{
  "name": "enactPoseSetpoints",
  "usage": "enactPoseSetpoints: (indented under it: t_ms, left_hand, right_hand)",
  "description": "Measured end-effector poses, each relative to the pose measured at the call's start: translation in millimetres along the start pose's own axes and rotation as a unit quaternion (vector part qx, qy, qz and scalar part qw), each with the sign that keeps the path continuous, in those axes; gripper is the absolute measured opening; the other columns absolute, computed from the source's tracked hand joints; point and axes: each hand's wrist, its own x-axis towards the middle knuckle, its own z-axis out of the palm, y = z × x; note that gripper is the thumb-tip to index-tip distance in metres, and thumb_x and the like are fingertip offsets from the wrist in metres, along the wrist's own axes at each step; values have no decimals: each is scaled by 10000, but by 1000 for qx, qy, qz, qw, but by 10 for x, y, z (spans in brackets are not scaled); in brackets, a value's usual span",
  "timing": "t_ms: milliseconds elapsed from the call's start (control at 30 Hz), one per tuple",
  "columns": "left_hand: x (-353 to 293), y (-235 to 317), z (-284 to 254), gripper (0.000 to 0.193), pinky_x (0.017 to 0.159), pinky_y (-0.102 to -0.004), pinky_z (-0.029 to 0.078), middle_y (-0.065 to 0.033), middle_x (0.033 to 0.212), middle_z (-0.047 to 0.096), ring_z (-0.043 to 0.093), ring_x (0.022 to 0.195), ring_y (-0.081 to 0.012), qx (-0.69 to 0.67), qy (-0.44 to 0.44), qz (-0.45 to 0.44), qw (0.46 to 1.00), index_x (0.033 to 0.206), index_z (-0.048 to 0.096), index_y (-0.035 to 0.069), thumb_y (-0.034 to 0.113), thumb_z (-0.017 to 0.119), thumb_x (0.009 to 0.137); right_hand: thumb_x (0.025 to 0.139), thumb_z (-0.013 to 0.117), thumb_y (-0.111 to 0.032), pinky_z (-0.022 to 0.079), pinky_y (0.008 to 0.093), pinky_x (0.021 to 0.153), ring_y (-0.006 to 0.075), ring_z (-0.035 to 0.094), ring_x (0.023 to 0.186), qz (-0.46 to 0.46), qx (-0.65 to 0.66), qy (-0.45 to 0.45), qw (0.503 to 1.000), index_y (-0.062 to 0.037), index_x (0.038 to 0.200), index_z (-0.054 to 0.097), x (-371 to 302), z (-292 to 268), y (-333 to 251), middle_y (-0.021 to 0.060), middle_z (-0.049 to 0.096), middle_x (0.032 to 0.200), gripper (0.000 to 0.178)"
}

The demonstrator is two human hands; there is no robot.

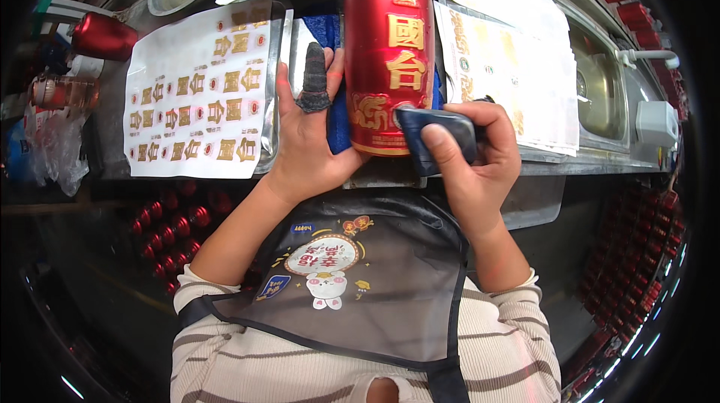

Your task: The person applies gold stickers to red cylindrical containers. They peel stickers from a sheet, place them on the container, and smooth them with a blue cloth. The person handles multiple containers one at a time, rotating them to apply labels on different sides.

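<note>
- Red, glossy bottle (367, 20) lies lengthwise at the middle of the counter (600, 166), neck pointing away and base near the front edge.
- Left hand (307, 137) is spread palm up just beside it, fingers apart, one in a dark finger sleeve (315, 73); its thumb reaches the bottle's base, where the tip is hidden.
- Right hand (484, 159) is clamped on a dark, flat pad (442, 137), thumb on top, one edge meeting the bottle's lower right side.
- Room to the left is a narrow gap, taken by that hand and a blue cloth (322, 26); beyond it a white decal sheet (169, 110) reaches the counter's front edge.
- To the right, stacked sheets (517, 92) begin close beside the bottle and end short of a sink (600, 80).
- Gold writing stands on the bottle: two large characters in a column, an emblem near the neck, a line too small to read at the base.
- Rows of gold characters fill the left sheet; a dark apron (405, 283) bears printed lettering and a cartoon animal.
</note>
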Motion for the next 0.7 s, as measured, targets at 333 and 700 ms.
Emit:
enactPoseSetpoints:
  t_ms: [333, 700]
  left_hand:
    - [199, 318, -33, 1234, 1219, -473, 61, -211, 1570, 345, 403, 1423, -315, 16, 80, 100, 992, 1560, 159, -44, 380, 914, 680]
    - [54, 43, 9, 1208, 1192, -591, 64, -210, 1560, 377, 354, 1447, -388, -146, 52, 49, 987, 1571, 253, 53, 519, 890, 656]
  right_hand:
    - [890, 748, -68, 474, 210, 688, 68, 578, 781, 70, -8, 49, 996, -16, 1042, 613, 7, 16, 103, 24, 624, 904, 209]
    - [905, 732, -78, 473, 198, 684, 58, 569, 791, 139, 24, 120, 983, -16, 1009, 572, 101, -148, 219, 23, 615, 915, 200]
